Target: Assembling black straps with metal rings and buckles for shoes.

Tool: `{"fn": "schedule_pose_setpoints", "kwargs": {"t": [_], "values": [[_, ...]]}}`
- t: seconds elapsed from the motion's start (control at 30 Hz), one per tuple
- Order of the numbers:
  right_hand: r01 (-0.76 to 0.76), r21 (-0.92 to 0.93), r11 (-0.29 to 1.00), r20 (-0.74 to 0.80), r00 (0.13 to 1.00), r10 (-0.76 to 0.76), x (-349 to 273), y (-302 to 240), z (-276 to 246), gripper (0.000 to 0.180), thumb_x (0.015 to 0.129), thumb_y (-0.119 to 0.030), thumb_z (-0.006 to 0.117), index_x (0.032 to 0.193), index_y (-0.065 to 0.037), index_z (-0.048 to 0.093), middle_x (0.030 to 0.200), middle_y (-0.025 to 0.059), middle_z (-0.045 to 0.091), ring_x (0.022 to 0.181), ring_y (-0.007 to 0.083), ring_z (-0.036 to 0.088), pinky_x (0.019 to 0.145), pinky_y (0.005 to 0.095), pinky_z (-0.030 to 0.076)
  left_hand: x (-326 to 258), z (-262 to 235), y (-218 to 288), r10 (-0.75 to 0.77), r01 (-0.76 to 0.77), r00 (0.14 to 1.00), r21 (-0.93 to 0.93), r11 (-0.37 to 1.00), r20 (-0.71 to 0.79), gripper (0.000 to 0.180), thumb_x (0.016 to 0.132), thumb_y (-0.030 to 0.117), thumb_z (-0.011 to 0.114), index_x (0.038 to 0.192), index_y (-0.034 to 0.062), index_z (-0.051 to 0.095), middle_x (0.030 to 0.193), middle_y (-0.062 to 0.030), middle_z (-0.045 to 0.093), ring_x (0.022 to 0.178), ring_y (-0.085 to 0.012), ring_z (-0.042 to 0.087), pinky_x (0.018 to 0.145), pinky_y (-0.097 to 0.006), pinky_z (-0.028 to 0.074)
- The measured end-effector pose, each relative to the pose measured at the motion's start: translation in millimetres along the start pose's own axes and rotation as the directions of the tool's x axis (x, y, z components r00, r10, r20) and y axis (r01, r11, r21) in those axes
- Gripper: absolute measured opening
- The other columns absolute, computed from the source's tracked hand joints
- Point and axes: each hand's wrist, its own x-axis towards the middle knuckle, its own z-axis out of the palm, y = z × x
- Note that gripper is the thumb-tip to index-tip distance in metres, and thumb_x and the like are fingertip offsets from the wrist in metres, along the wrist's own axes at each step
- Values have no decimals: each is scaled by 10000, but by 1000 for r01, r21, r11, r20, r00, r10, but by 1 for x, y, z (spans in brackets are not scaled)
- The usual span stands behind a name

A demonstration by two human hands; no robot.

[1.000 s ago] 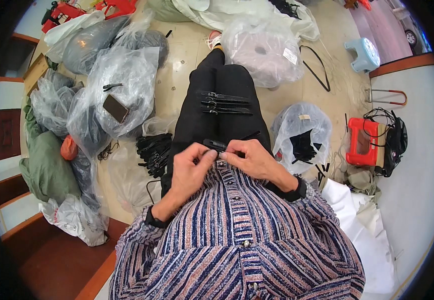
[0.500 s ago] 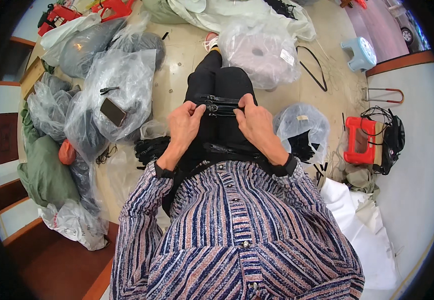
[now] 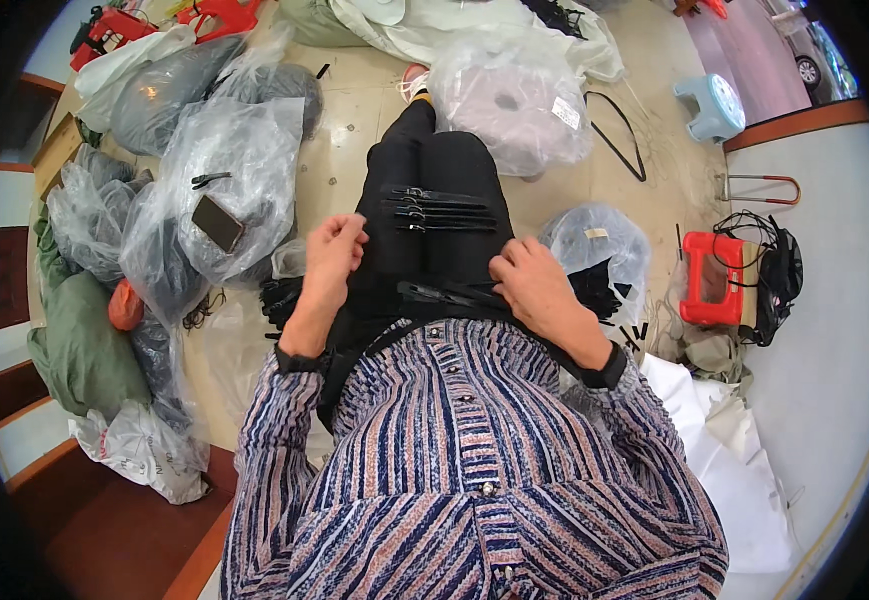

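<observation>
Several thin black straps with small silver buckles [image 3: 444, 208] lie side by side across my black-trousered thighs, touched by neither hand. My left hand [image 3: 330, 262] is raised beside my left thigh, its fingers loosely bent, thumb apart and nothing seen in them. Over the right side of my lap, my right hand [image 3: 544, 292] has its fingers curled in; what they hold, if anything, is hidden. Close by its thumb, more black straps [image 3: 444, 293] rest on my lap near the shirt hem. A bundle of black straps [image 3: 279, 302] sticks out by my left hip.
At the left, clear plastic bags [image 3: 229, 150] hold dark goods, with a phone [image 3: 217, 222] on top. Ahead lies a wrapped round bundle [image 3: 509, 105]. On the right are an open plastic bag [image 3: 604, 240] of black straps, a red plastic frame [image 3: 709, 280] and a blue stool [image 3: 709, 108].
Both hands have let go of the buckled straps, which now lie on my thighs. My left hand has drawn back leftward; my right hand has moved down toward my lap.
</observation>
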Motion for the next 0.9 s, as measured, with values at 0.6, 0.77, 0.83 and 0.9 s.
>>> {"fn": "schedule_pose_setpoints", "kwargs": {"t": [0.6,0.77,0.83,0.9], "values": [[-514,851,104,486,848,213,-35,-15,-29,169,780,-40,595,946,-10,585,762,-14,580,706,47,521,641,193,419,-97,27,18,-163,324,832,-226,919,530,193,863,150,541,990,5,540,803,-62,588,648,-107,555,521,-218,444],[-328,717,615,265,944,195,-20,-34,-18,218,789,-49,553,998,-1,513,724,82,552,662,142,526,623,257,427,-96,34,19,-167,215,909,-88,973,381,114,861,140,549,873,30,572,674,-31,590,502,-69,517,415,-181,374],[-369,780,506,302,929,212,-10,-46,-20,229,789,-41,547,1013,-14,505,715,84,536,652,140,510,623,261,422,-99,35,20,-187,231,908,-76,970,375,129,866,157,543,871,32,574,685,-35,595,503,-70,512,414,-181,367],[-390,823,412,321,919,227,0,-53,-24,264,791,-32,542,1053,-26,509,697,69,510,649,128,487,625,264,415,-99,35,21,-226,295,898,-138,945,377,160,873,187,535,866,33,577,698,-39,600,505,-70,503,409,-183,358]]}}
